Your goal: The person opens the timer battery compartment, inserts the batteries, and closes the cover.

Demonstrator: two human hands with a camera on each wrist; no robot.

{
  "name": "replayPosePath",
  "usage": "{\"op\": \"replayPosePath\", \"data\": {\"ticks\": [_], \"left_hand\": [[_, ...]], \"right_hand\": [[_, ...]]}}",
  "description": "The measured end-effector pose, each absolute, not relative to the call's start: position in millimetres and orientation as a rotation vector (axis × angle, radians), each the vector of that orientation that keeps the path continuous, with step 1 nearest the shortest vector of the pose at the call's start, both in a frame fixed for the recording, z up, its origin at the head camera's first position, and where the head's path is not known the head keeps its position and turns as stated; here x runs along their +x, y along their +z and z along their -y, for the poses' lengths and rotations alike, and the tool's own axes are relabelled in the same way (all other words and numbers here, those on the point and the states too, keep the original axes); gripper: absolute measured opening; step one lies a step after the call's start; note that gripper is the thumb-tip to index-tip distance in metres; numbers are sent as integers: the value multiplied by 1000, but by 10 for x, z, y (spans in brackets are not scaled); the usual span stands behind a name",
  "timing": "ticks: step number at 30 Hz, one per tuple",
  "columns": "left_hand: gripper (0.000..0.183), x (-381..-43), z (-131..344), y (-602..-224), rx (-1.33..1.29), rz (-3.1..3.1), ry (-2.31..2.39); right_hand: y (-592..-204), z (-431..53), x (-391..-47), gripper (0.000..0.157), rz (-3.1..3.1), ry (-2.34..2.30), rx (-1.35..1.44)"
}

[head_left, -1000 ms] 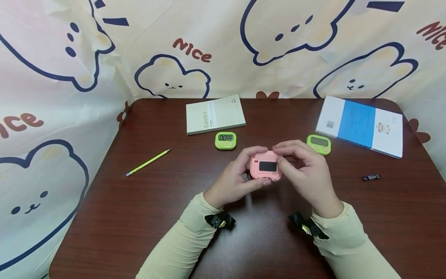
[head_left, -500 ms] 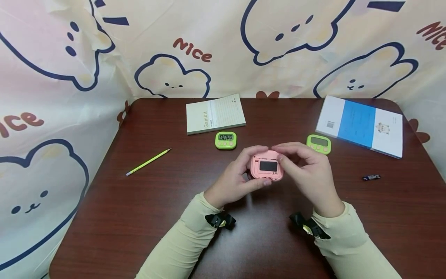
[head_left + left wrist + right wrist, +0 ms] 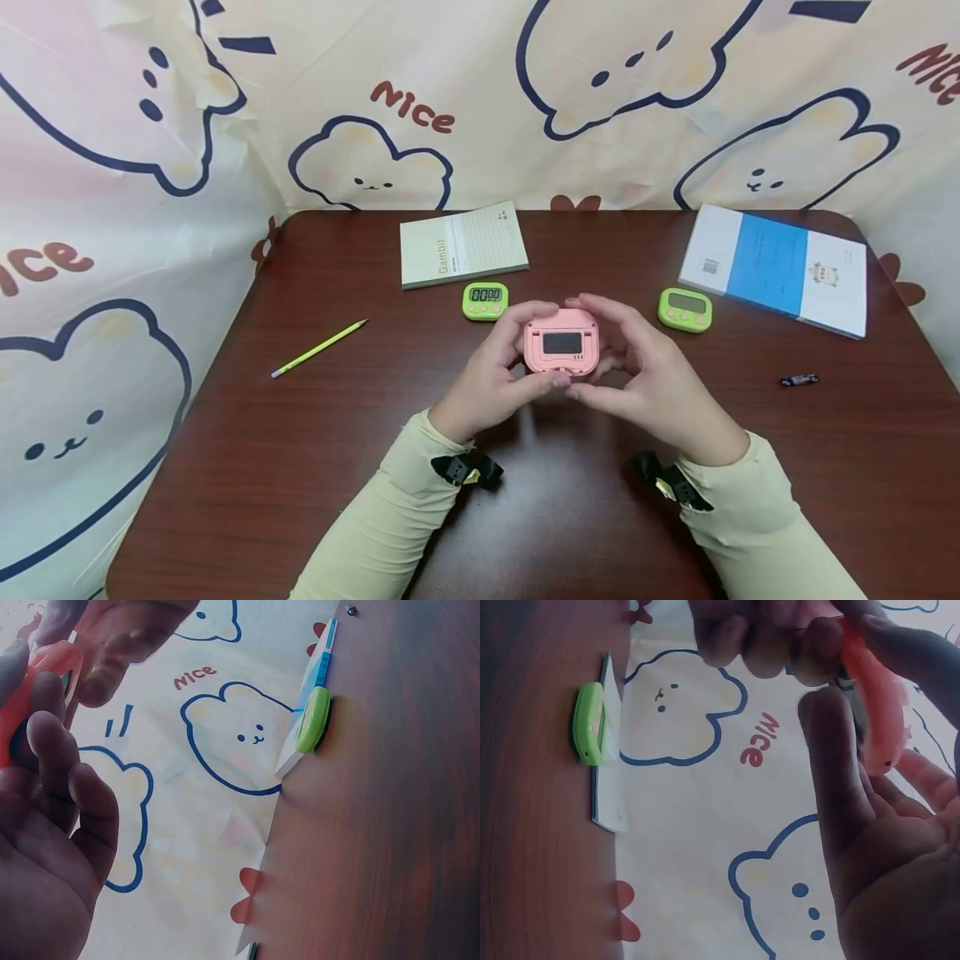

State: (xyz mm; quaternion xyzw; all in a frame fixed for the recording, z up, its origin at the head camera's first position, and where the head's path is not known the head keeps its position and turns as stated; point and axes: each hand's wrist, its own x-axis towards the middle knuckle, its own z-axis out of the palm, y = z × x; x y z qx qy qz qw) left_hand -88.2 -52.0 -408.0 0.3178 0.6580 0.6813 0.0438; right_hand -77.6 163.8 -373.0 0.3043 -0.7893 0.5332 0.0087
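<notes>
Pink timer (image 3: 562, 343) is held raised above the middle of the table (image 3: 225, 467), its face with the dark rectangular panel turned up toward the head camera. The left hand (image 3: 480, 387) grips its left side, fingers over the upper edge and thumb along the lower. The right hand (image 3: 663, 383) clasps the other side between index finger and thumb, remaining fingers curled behind; how firmly its thumb presses I cannot tell. Near the far edge lies a "Gambit" notebook (image 3: 465, 246), a green timer (image 3: 485, 302) reading zeros just in front. At the far right corner is a blue-and-white book (image 3: 772, 271), a blank-screened green timer (image 3: 685, 310) just beside it. A yellow pencil (image 3: 320, 348) lies toward the left edge, a small battery (image 3: 799, 380) toward the right edge
</notes>
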Motion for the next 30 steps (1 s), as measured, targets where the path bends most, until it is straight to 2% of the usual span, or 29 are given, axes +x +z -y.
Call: {"op": "replayPosePath", "data": {"ticks": [6,16,30], "left_hand": [[69,-870,516,-4075,996,-1997,2072],[67,-865,508,-4042,1032,-2031,2040],[69,-834,501,-4001,975,-1813,2165]], "right_hand": [[-3770,-1621,-777,80,2489,1573,855],[-3818,-1649,-797,74,2422,1599,845],[-3852,-1582,-766,79,2302,1936,803]]}}
